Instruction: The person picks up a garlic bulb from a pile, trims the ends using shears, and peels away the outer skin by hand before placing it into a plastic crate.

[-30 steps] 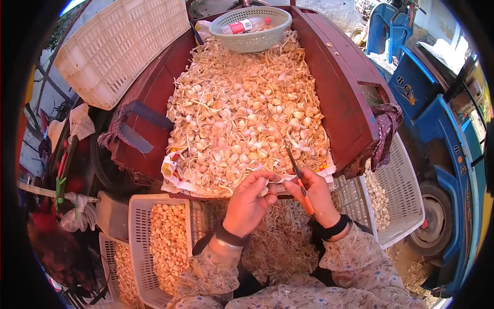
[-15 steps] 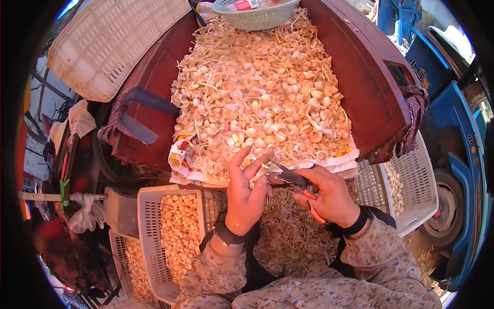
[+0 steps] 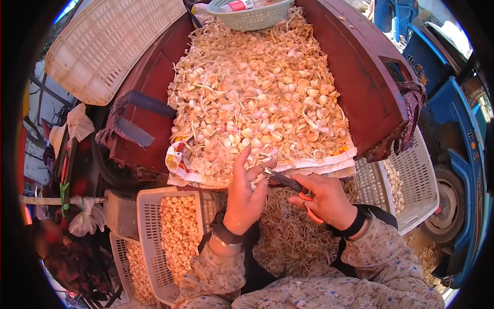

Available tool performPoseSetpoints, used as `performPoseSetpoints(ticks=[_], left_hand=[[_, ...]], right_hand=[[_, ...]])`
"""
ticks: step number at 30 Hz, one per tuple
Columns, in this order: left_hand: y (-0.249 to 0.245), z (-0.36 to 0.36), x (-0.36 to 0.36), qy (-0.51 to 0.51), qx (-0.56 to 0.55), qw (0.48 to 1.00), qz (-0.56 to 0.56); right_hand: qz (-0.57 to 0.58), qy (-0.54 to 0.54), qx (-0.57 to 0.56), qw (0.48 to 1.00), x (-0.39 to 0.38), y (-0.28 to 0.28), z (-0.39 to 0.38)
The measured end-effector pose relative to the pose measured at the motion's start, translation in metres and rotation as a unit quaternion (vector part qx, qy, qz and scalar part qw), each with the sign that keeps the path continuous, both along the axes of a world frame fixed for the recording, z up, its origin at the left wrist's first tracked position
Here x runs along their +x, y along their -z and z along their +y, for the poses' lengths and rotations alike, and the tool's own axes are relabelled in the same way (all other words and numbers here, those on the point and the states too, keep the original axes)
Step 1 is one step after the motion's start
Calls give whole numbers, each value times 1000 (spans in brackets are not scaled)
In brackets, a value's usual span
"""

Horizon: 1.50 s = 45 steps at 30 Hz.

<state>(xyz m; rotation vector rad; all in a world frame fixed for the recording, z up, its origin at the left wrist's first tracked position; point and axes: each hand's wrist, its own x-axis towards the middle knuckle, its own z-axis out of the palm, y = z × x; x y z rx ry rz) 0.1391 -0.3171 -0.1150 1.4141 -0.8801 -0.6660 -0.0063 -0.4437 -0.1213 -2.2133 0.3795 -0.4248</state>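
A: Biggest first: the dark red, high-sided cart (image 3: 357,77) fills the space ahead of both hands!
B: Bearing a broad heap of pale, papery garlic cloves (image 3: 257,103), just beyond the fingertips. Slatted whitish plastic crate (image 3: 157,260) below and left of the left hand; round pale-green plastic basket (image 3: 252,21) far beyond.
A: Left hand (image 3: 243,198): fingers raised, thumb pinching. Right hand (image 3: 325,200): curled round orange-handled, dark-bladed metal scissors (image 3: 283,179).
B: And the change! The blades looked spread half a second ago; now they lie together, tips at the left fingers.
A: So, I judge, they're closing on the small whitish garlic piece (image 3: 257,180) in that pinch, mostly hidden.
B: Versus the earliest view? The scissors pointed out over the heap; now they slant leftward, and the basket is cropped at the top.
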Motion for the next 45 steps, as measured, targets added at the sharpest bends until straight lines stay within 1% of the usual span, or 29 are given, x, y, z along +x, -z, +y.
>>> performPoseSetpoints(ticks=[1, 4, 6, 7, 10, 11, 14, 15, 18, 19, 22, 25, 28, 29, 32, 33, 35, 36, 38, 39, 41, 42, 43, 44, 45], left_hand=[[0, 0, -1, -1, -3, 999, 34], [4, 0, 2, -14, -24, 995, 99], [2, -2, 4, -41, -56, 982, 176], [2, -2, 4, -56, -69, 973, 215], [9, -7, 5, -58, -168, 913, 368], [13, -9, 5, -33, -200, 908, 367], [16, -16, -8, -28, -225, 906, 357], [12, -19, -16, -42, -213, 914, 342], [12, -24, -29, -26, -198, 904, 379], [13, -24, -29, -14, -209, 890, 404], [12, -25, -27, 3, -215, 894, 393], [17, -26, -23, -52, -195, 904, 377], [23, -21, -16, -51, -184, 889, 415], [17, -19, -18, -56, -142, 892, 426], [8, -12, -20, -2, -61, 901, 429], [13, -10, -19, 23, -32, 909, 415], [7, -9, -23, 30, -15, 922, 386], [5, -9, -24, 34, -5, 928, 371], [5, -7, -19, 43, -8, 925, 379], [6, -6, -17, 47, -11, 923, 382], [8, -7, -18, 8, -45, 923, 382], [8, -6, -17, -14, -63, 923, 380], [10, -5, -13, -26, -89, 922, 376], [11, -4, -9, -38, -114, 921, 371], [11, -3, -5, -49, -138, 919, 365]], right_hand=[[6, -7, 1, 1000, -1, -2, -1], [105, 6, 168, 980, 0, -13, 1], [-11, 47, 307, 951, 4, 9, 2], [-67, 65, 375, 922, 6, 18, 4], [-114, 63, 334, 934, 10, 12, 13], [-128, 60, 386, 912, 12, 14, 18], [-170, 49, 512, 840, 22, 9, 30], [-184, 46, 523, 831, 26, 12, 33], [-193, 63, 444, 873, 32, 10, 35], [-193, 67, 455, 867, 33, 7, 34], [-203, 63, 463, 860, 38, 16, 29], [-173, 50, 525, 832, 33, 13, 24], [-189, 39, 516, 835, 28, 2, 16], [-181, 54, 487, 853, 25, 2, 13], [-154, 44, 460, 873, 20, -2, 2], [-140, 40, 458, 877, 18, -2, 0], [-111, 30, 456, 883, 17, -2, -1], [-123, 22, 463, 878, 18, 0, -1], [-147, 8, 476, 867, 19, 5, 0], [-138, 24, 455, 880, 18, 5, 1], [-121, 55, 410, 902, 15, 4, 3], [-108, 55, 289, 950, 12, -2, 2], [-94, 53, 162, 981, 9, -11, -1], [-81, 51, 32, 995, 8, -16, -2], [-90, 69, 22, 993, 9, -14, -1]])
